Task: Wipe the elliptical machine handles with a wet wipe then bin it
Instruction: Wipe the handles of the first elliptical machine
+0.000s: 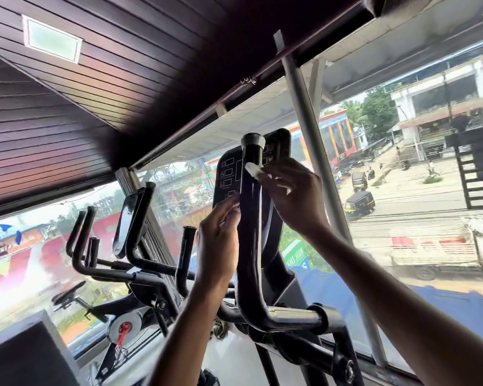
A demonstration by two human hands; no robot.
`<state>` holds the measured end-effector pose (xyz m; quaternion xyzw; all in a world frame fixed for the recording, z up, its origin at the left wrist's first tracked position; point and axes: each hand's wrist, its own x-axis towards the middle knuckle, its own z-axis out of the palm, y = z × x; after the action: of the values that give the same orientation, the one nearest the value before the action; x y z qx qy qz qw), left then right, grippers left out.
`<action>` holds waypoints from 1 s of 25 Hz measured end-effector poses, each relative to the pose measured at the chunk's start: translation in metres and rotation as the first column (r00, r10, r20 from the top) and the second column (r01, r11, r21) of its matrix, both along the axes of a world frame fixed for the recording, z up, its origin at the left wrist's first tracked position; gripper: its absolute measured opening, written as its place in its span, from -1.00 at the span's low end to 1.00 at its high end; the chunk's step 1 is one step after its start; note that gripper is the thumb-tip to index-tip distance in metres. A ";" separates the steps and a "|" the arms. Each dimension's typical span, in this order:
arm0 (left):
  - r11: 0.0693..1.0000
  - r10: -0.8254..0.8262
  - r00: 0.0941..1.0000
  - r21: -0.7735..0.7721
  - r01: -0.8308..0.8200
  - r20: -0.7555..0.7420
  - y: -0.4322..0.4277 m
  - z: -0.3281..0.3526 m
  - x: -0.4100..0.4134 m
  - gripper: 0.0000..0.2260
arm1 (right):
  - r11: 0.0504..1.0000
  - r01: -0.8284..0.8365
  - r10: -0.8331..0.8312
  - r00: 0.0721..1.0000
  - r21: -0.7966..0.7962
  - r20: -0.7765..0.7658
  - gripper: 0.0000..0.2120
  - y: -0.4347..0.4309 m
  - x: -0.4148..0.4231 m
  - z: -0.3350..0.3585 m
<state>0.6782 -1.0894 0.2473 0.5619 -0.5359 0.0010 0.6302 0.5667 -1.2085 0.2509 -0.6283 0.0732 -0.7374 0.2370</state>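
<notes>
Right hand (287,196) pinches crumpled white wipe (253,169) against glossy black handle (248,235)

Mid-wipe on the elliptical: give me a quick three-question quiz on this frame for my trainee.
1. Multiple choice: which hand pinches the wipe? A) left B) right C) neither
2. True or false: the wipe is down at the lower bend of the handle.
3. Fill in: the left hand touches the handle ____ the wipe.
Key: 1 B, the right hand. 2 False: it sits near the top, just under the cap. 3 below.
</notes>
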 end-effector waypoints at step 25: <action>0.998 0.037 0.991 -0.051 -0.044 -0.131 0.041 -0.026 -0.028 -0.70 | 0.976 0.135 -0.139 0.990 -0.171 -0.010 -0.91 0.037 -0.003 -0.045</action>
<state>0.6507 -1.0483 0.2215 0.5543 -0.4819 -0.0082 0.6786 0.5635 -1.1718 0.2057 -0.6476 0.0557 -0.7486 0.1304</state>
